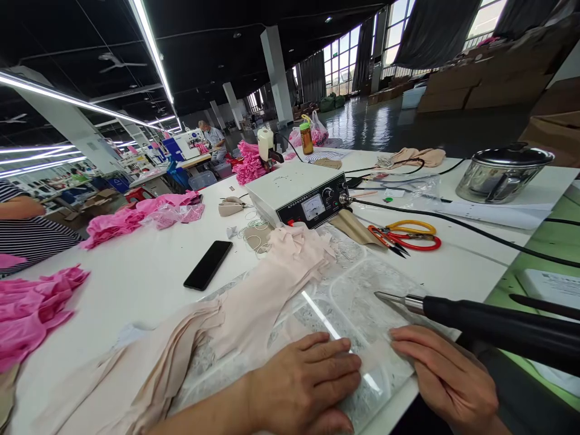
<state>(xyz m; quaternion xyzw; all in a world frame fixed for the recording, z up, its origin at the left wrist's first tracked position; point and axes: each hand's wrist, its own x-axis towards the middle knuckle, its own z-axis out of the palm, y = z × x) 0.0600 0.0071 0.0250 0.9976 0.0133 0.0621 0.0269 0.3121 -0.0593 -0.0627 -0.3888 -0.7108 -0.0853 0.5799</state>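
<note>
A: Hands?

B: Left hand (308, 377) lies flat, fingers spread, palm down on a pale fabric piece (371, 356), bottom centre of frame. Right hand (448, 377) sits just beside it, bottom right, fingers loosely extended, tips on the same piece. Neither grips anything; both look to be pressing it flat.

A: Under it?

B: Clear plate (362, 290) w/ a mottled pattern beneath. Probably a hard work surface, judging by the glare strip.

A: The black tool?

B: Wand (489, 323), metal tip pointing left, comes in from the right edge just above the right hand. Not held by either hand in view; can't tell what supports it. Its tip is near the fabric piece, not touching.

A: Around?

B: Stack of pale fabric (272, 284) trails from centre to bottom left, partly over the plate. Phone (208, 264) left of it. White control box (299, 194) w/ dial, upper centre; black cable (453, 223) runs from it to the right. Red & yellow scissors (408, 237) right of the box. Steel pot (501, 172) upper right. Pink fabric (31, 308) at left edge.

A: Anything in the way?

B: The stack crowds the plate's left side; wand hangs over its right side. Another person's striped sleeve (27, 232) far left, well apart.
</note>
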